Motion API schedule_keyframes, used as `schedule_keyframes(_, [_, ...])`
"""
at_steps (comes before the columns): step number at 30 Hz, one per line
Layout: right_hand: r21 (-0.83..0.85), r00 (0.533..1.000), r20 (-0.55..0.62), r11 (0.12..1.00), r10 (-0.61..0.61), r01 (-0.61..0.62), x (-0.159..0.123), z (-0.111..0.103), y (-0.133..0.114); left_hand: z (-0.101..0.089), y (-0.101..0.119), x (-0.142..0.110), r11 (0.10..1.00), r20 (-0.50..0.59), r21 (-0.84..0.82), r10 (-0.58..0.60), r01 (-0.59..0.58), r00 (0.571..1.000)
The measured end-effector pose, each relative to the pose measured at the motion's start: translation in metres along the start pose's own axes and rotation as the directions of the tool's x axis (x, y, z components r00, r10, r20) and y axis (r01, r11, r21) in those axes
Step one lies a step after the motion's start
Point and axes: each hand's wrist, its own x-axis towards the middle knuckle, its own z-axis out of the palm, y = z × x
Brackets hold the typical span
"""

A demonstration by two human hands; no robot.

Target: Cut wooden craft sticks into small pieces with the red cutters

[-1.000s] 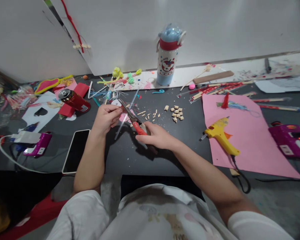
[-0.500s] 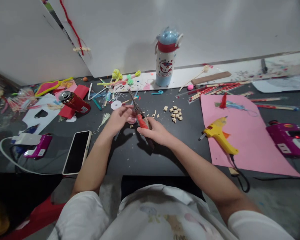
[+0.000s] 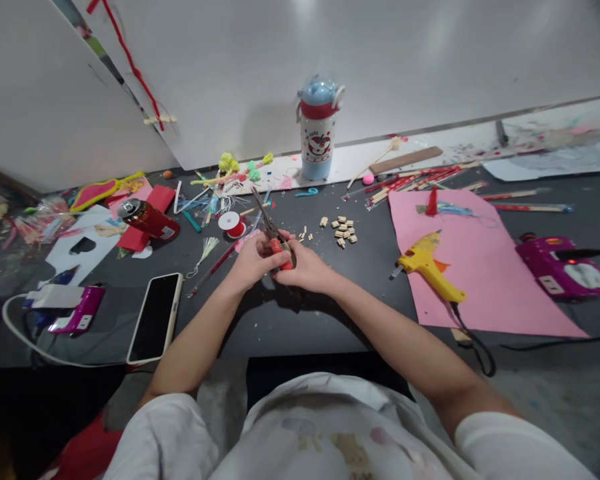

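Long-nosed pliers (image 3: 269,223) with red handles point up and away, jaws toward the back of the table. My right hand (image 3: 311,268) is wrapped round their handles. My left hand (image 3: 254,261) is closed against the same tool, its thumb lying over a red handle; its inner fingers are partly hidden. Just beyond the hands lie short pale wooden pieces (image 3: 347,233), some bundled, with a few loose bits (image 3: 305,235) nearer. A white spool with red thread (image 3: 233,225) and a slim red stick in clear wrap (image 3: 215,268) are left of the pliers.
A bottle (image 3: 317,133) stands at the back. Left are a red can (image 3: 155,223), a phone (image 3: 155,319) and a purple power strip (image 3: 83,313). Right, a yellow glue gun (image 3: 433,270) lies on pink paper (image 3: 500,280), its cord over the front edge. Another purple power strip (image 3: 563,270) is beyond.
My left hand has moved in toward my right and closed at the pliers' handles. The red thread spool and wrapped stick now show more. The view has shifted slightly.
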Motion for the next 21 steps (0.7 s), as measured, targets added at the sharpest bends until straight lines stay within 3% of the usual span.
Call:
schedule_keyframes(8, [-0.075,0.999,-0.023,0.997,0.026,-0.027,-0.003,0.000,-0.003,0.002,-0.004,0.000,0.999,-0.021,-0.033,-0.010,0.009,1.000])
schedule_keyframes(14, [-0.012,0.997,-0.001,0.997,0.072,-0.072,0.000,0.001,-0.003,-0.001,-0.004,0.002,0.998,0.018,-0.056,-0.037,0.038,0.999])
schedule_keyframes(21, [0.081,0.994,-0.027,0.992,0.102,-0.099,0.003,0.003,-0.004,-0.007,-0.011,0.006,0.999,0.057,0.028,0.043,-0.044,0.997])
